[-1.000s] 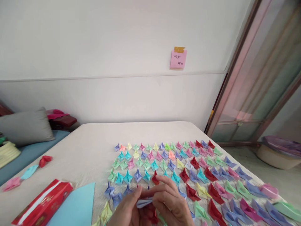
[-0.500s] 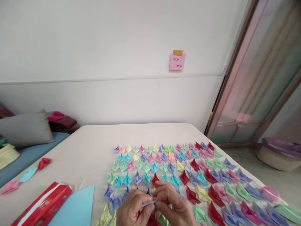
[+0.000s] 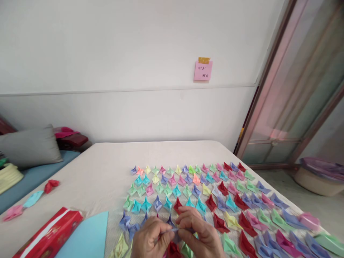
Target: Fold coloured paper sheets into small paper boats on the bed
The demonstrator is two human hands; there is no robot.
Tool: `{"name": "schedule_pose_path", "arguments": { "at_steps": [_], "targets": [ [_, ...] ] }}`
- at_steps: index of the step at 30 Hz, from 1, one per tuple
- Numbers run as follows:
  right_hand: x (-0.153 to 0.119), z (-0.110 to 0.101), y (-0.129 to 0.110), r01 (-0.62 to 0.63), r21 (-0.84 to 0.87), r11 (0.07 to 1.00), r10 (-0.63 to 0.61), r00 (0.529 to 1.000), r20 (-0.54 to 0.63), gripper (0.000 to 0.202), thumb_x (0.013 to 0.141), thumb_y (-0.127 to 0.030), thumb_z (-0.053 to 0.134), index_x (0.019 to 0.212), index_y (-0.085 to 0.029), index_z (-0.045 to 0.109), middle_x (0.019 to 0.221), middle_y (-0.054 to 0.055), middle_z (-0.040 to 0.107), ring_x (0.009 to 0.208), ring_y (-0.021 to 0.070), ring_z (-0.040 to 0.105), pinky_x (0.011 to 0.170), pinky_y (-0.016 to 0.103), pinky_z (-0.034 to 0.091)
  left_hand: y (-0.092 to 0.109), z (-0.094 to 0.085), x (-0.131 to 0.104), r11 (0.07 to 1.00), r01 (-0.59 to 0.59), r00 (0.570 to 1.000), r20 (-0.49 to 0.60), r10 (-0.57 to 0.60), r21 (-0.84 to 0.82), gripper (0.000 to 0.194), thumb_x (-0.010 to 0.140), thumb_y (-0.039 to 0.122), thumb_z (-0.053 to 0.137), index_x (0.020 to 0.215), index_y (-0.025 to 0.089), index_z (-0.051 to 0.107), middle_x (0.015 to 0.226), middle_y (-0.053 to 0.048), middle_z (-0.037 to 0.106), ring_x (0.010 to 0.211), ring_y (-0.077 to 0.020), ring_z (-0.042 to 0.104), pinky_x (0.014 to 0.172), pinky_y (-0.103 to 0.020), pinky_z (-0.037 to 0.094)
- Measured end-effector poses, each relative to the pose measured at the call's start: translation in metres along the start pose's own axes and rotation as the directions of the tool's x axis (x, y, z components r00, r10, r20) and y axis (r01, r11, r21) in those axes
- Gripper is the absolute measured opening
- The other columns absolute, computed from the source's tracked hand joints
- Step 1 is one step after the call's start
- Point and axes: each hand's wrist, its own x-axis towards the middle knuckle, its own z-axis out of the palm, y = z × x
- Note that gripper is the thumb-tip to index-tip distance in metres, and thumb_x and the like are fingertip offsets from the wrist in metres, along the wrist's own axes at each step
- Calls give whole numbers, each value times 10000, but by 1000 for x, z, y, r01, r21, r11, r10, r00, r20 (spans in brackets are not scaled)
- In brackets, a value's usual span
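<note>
A small piece of pale bluish paper (image 3: 174, 230) is pinched between my two hands at the bottom centre, mostly covered by fingers. My left hand (image 3: 153, 238) grips its left end between thumb and forefinger. On the other end, my right hand (image 3: 199, 231) is closed with thumb and fingers. Beneath and around both hands stand rows of small folded paper boats (image 3: 146, 205) in blue, green, pink, red, yellow and purple. A red boat (image 3: 173, 249) shows just below the held paper.
A red packet (image 3: 51, 233) and a light blue sheet (image 3: 86, 234) lie on the cloth-covered table (image 3: 88, 172) at left. Beyond them are crumpled coloured pieces (image 3: 51, 186). A grey cushion (image 3: 29, 147) is at far left, a lidded tub (image 3: 319, 179) at right.
The held paper has turned slightly and shows a thinner edge between my fingers. My left hand's fingers have shifted a little; my right hand is nearly unmoved.
</note>
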Motion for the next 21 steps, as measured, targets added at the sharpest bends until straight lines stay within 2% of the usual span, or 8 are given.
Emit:
{"name": "schedule_pose_path", "arguments": {
  "at_steps": [7, 12, 16, 19, 21],
  "targets": [
    [-1, -1, 0, -31, 28, 999, 31, 999, -9, 203, 739, -48, 646, 682, -240, 682, 688, -1, 731, 815, 221, 701, 876, 371, 541, 2, -1, -1, 998, -47, 999, 0, 47, 46, 212, 798, 313, 721, 600, 237, 724, 551, -6, 638, 529, -148, 583, 559, -206, 414],
    [-1, -1, -1, -52, 42, 998, 52, 999, 0, 196, 751, -60, 634, 682, -237, 683, 689, 7, 728, 792, 218, 690, 871, 381, 540, 4, -8, 2, 990, 105, 994, 49, -101, -93, 200, 792, 334, 715, 624, 226, 712, 597, 3, 623, 570, -153, 561, 585, -210, 414],
    [-2, 0, 1, -73, 47, 996, 73, 997, 10, 207, 750, -48, 629, 708, -243, 683, 707, 9, 728, 866, 233, 681, 858, 371, 537, 10, -12, 5, 967, 164, 986, 73, -152, -197, 248, 807, 360, 687, 599, 225, 680, 603, 6, 612, 595, -167, 553, 623, -230, 426],
    [-3, 1, 1, -86, 50, 995, 84, 996, 36, 213, 754, -37, 629, 705, -240, 670, 705, -4, 714, 842, 211, 674, 882, 356, 519, 13, -7, 6, 973, 84, 995, 63, -72, -216, 138, 756, 373, 740, 713, 242, 733, 740, -28, 692, 713, -210, 621, 679, -250, 445],
    [-3, 2, 1, -87, 43, 995, 84, 994, 66, 205, 770, -50, 632, 698, -240, 660, 694, -12, 701, 816, 200, 668, 885, 347, 510, 12, -1, 4, 988, -9, 999, 33, 14, -152, 106, 763, 340, 739, 701, 254, 745, 712, -34, 696, 706, -217, 620, 696, -263, 439]
  ]
}}
